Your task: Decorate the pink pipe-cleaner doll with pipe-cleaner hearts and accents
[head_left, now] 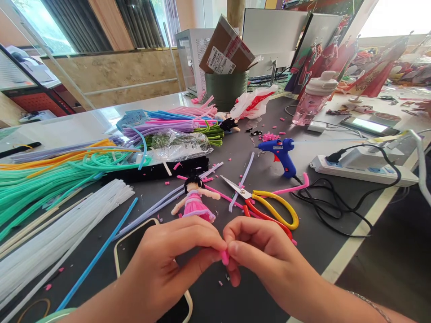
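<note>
And the left hand is pinched closed on a small pink piece, the right hand nipping it too (nearly tip to tip, these two), held above the dark tabletop, just nearer than the pink-dressed doll.

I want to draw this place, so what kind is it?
Probably a craft workspace. It has bundles of colourful stems, a blue glue gun, and a little doll in a pink dress.
</note>
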`<state>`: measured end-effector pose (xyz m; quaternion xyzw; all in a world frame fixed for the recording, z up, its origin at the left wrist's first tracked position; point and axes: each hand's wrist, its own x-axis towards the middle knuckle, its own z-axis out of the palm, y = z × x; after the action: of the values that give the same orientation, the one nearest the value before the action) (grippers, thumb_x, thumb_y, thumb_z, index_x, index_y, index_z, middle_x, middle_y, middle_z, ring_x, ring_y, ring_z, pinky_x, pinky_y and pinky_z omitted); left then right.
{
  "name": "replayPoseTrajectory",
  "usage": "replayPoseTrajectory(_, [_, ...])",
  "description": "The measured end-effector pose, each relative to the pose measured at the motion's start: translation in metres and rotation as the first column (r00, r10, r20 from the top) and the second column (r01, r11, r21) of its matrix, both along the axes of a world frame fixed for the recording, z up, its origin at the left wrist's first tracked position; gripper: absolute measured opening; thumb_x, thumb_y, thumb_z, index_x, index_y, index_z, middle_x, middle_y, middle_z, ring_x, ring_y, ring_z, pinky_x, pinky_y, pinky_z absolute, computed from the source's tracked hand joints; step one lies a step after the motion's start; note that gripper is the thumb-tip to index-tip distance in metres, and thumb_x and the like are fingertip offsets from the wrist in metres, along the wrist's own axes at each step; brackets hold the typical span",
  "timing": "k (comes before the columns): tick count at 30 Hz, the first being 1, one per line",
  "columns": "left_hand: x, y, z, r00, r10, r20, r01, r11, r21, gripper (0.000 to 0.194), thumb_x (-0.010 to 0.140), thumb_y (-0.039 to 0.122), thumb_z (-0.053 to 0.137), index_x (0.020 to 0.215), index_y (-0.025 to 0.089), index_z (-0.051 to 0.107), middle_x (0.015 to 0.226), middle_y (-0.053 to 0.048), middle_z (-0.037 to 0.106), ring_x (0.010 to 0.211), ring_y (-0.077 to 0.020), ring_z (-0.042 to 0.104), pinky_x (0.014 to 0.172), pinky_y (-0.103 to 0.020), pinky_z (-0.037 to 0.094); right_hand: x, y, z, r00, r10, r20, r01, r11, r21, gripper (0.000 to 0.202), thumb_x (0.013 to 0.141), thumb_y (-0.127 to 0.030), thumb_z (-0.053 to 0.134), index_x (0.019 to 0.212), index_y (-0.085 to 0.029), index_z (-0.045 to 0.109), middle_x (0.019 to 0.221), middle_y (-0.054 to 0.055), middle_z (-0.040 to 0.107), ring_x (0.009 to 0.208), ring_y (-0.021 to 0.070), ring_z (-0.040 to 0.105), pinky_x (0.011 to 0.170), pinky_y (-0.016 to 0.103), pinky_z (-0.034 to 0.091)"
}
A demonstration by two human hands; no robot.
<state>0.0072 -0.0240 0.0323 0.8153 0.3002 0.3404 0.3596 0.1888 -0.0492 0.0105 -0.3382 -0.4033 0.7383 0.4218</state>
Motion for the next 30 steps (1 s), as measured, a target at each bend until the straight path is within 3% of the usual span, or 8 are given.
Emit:
replayPoseTrajectory(3, [-0.001,0.000,0.005,0.997,0.003,-0.075,0.009,0.988,0.152,0.021,0.082,0.002,0.062,0.084,0.021,0.070,0.076,0.002,0.075,0.067,-0.0097,0.071,0.067,-0.013,0.053,0.001,-0.001,0.001,1.000,0.015,0.004,-0.015,1.000,-0.012,0.030,0.078,-0.038,0.072,0.069,-0.016,0.055,0.061,-0.003,0.056,0.054,0.0067,0.053,0.058,0.021,0.048])
replayPoseTrajectory(6, [0.001,-0.002,0.008,0.995,0.037,-0.088,-0.017,0.976,0.219,0.019,0.082,0.003,0.061,0.081,0.020,0.069,0.074,0.001,0.075,0.066,-0.0103,0.072,0.063,-0.012,0.053,0.001,-0.003,0.001,1.000,0.011,0.023,-0.011,1.000,-0.029,0.022,0.078,-0.031,0.069,0.070,-0.016,0.054,0.064,-0.003,0.057,0.055,0.0064,0.054,0.058,0.021,0.050])
replayPoseTrajectory(15, [0.008,-0.012,0.002,0.982,0.173,-0.078,-0.144,0.948,0.284,0.020,0.080,0.004,0.061,0.074,0.023,0.065,0.065,0.005,0.074,0.059,-0.0099,0.070,0.060,-0.013,0.053,-0.002,-0.003,-0.001,0.998,-0.045,0.038,0.046,0.998,-0.037,0.011,0.074,-0.018,0.064,0.068,-0.016,0.054,0.062,-0.004,0.059,0.054,0.0054,0.057,0.057,0.018,0.050])
replayPoseTrajectory(24, [0.017,-0.017,-0.007,0.966,0.259,0.016,-0.249,0.906,0.341,0.021,0.081,0.003,0.057,0.073,0.022,0.061,0.062,0.006,0.070,0.056,-0.0075,0.068,0.062,-0.010,0.052,-0.004,-0.003,-0.003,0.995,-0.099,-0.026,0.098,0.994,-0.041,0.012,0.075,-0.019,0.064,0.068,-0.016,0.055,0.060,-0.004,0.060,0.053,0.0049,0.058,0.056,0.017,0.050])
replayPoseTrajectory(30, [0.018,-0.023,-0.017,0.929,0.368,0.041,-0.364,0.886,0.288,0.022,0.078,0.003,0.059,0.079,0.025,0.065,0.070,0.009,0.073,0.061,-0.0050,0.067,0.066,-0.008,0.052,-0.003,-0.002,-0.003,0.991,-0.125,-0.049,0.124,0.992,-0.023,0.013,0.077,-0.018,0.066,0.068,-0.016,0.057,0.062,-0.004,0.063,0.054,0.0049,0.060,0.056,0.017,0.051])
